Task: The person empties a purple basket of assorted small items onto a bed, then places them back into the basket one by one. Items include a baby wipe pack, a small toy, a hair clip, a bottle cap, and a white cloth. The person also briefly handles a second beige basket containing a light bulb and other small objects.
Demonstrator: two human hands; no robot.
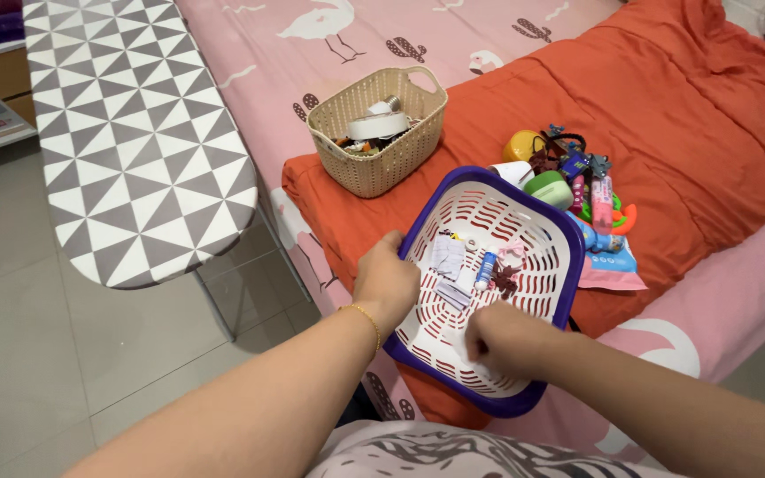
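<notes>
I see L hand (386, 281) gripping tray (549, 232) rim, R hand (499, 337) closed inside, prob. pinching small bits; next needs a firm pinch.

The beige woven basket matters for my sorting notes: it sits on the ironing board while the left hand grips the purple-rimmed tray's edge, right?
Not quite. The head view shows the beige woven basket on the orange blanket on the bed, not on the ironing board. The rest holds: the left hand grips the purple-rimmed tray at its edge.
</notes>
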